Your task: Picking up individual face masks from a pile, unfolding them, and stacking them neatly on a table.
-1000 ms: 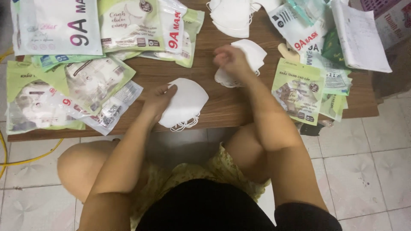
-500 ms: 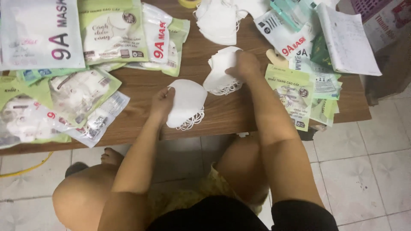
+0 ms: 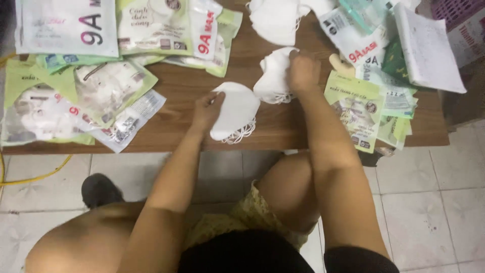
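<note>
Two white face masks lay on the wooden bench [image 3: 283,129], head view. Left hand [image 3: 206,109] pinched the near mask [image 3: 235,112] at the front edge. Right hand [image 3: 303,71], fingers closed, gripped the second mask [image 3: 273,78] just behind. Green printed packets [image 3: 361,108] lay beside the right wrist.

I found a home packing workplace: a wooden table [image 3: 283,129] on tiled floor [image 3: 439,197], strewn with white masks [image 3: 275,20] and printed pouches [image 3: 60,25].
</note>
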